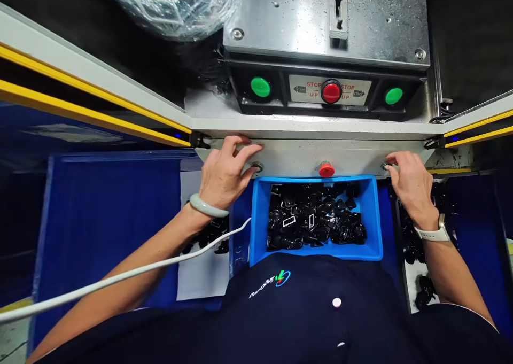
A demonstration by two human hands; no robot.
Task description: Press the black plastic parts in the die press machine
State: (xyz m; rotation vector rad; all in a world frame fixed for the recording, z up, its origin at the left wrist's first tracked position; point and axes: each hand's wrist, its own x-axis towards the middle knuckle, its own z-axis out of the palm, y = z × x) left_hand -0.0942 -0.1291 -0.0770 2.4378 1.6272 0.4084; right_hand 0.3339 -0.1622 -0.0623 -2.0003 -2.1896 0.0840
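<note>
My left hand rests at the left end of the white front panel. Its fingers are curled but apart, with the thumb beside a small round push button. At the other end of the panel is my right hand, thumb and forefinger spread around a matching push button. Neither hand holds anything. A red mushroom button sits on the panel between them. Directly below, a blue plastic bin contains many small glossy black parts, two with a white rectangular outline.
Behind the panel stands a metal machine bed with green buttons and a red one. Yellow-edged bars flank the opening. A clear plastic bag lies at upper left. A white cable crosses my left forearm.
</note>
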